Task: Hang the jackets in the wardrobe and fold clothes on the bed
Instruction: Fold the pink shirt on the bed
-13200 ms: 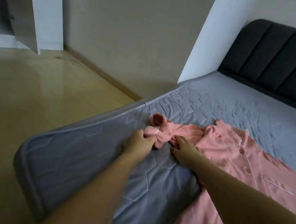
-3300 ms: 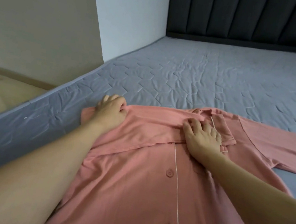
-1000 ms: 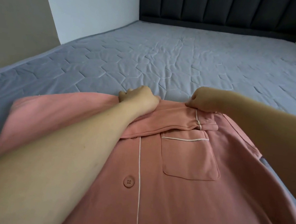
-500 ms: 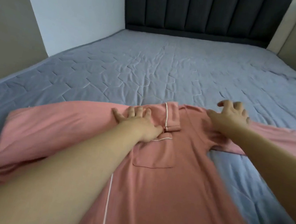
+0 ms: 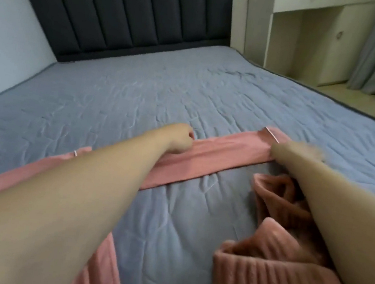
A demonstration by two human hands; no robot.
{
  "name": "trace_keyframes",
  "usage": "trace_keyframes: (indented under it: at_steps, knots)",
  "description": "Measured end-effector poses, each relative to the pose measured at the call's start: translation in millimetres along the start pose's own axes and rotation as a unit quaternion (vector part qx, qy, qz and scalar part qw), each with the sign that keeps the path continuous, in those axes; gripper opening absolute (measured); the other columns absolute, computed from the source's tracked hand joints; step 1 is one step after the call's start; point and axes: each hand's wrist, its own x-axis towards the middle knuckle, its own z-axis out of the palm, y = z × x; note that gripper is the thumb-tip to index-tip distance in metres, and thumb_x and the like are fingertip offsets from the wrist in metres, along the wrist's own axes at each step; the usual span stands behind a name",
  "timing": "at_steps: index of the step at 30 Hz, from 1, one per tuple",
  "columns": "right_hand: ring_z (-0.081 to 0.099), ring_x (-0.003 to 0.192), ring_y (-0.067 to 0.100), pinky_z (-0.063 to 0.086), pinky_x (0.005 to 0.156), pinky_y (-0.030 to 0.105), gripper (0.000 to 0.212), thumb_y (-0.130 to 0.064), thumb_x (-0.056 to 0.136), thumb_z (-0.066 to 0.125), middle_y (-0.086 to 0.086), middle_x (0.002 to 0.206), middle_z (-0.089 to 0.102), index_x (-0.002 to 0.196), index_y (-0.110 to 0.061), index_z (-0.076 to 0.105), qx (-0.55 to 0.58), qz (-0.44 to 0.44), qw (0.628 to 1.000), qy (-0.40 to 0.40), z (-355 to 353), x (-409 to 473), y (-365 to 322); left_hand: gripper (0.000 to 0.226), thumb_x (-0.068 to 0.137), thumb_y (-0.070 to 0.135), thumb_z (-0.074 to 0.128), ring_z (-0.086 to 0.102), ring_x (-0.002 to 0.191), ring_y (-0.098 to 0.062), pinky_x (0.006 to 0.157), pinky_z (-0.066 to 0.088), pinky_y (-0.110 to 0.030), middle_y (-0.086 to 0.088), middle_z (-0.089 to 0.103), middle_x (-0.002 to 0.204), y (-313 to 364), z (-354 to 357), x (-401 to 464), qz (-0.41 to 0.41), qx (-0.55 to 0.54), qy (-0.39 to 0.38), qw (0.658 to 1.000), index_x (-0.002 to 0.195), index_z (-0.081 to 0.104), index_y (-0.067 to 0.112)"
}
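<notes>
pink shirt [image 5: 203, 158] lies flat on the bed [image 5: 141, 83], one sleeve stretched right, not yet folded in; left hand [image 5: 179, 138] curls its grip on the sleeve near the shoulder; right hand [image 5: 299, 150] is blurred at the cuff, grip cannot tell; ribbed pink knit [image 5: 283, 273] sits crumpled beside, unfolded; no jackets or wardrobe in view; folding looks early.

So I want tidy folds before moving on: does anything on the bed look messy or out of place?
Yes: a ribbed pink knit garment lies bunched in a heap on the bed, under the right forearm. The pink pajama sleeve stretches flat between the left hand and the blurred right hand.
</notes>
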Motion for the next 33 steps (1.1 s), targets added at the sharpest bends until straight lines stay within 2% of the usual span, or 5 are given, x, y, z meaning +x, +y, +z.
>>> trace_keyframes:
  at_steps: [6,11,18,28,33]
  knots:
    - [0.050,0.122,0.037,0.038,0.101,0.040,0.047,-0.025,0.083,0.049,0.020,0.131,0.054,0.126,-0.005,0.049,0.221,-0.018,0.975,0.006,13,22,29,0.030,0.096,0.019,0.052,0.056,0.119,-0.024,0.100,0.042,-0.026,-0.009,0.061,0.131,64,29,64,-0.005,-0.084,-0.005,0.996,0.123,0.063,0.012]
    - [0.054,0.116,0.034,0.039,0.095,0.038,0.031,-0.021,0.087,0.046,0.016,0.122,0.060,0.115,-0.008,0.051,0.329,-0.054,0.942,0.046,14,15,29,0.017,0.086,0.018,0.059,0.052,0.122,-0.033,0.107,0.038,-0.049,-0.010,0.067,0.118,92,34,87,-0.039,-0.110,0.011,0.993,0.092,0.067,0.031]
    - [0.055,0.086,0.021,0.039,0.072,0.028,0.007,-0.016,0.084,0.052,-0.007,0.083,0.057,0.090,-0.021,0.051,0.495,-0.182,0.848,0.047,-11,-57,-32,0.016,0.092,0.003,0.050,0.045,0.054,-0.016,0.052,0.039,-0.021,-0.003,0.050,0.067,57,-40,24,-0.124,-0.317,0.086,0.936,0.087,0.060,0.015]
    - [0.057,0.075,-0.007,0.042,0.059,0.005,0.030,-0.021,0.084,0.066,-0.017,0.091,0.057,0.109,-0.027,0.051,0.476,-0.460,0.742,-0.106,27,-272,-141,0.025,0.098,0.004,0.039,0.067,0.065,-0.022,0.049,0.058,-0.031,-0.008,0.066,0.075,-140,-99,-163,-0.222,-0.657,0.201,0.691,0.089,0.062,0.005]
    - [0.041,0.129,0.021,0.033,0.108,0.036,0.082,-0.040,0.074,0.071,0.001,0.140,0.043,0.145,-0.024,0.031,0.169,-0.566,0.796,-0.132,124,-365,-175,0.021,0.099,0.019,0.048,0.065,0.071,-0.022,0.068,0.058,-0.035,-0.009,0.068,0.085,-276,-62,-261,-0.288,-0.709,0.227,0.603,0.088,0.061,0.009]
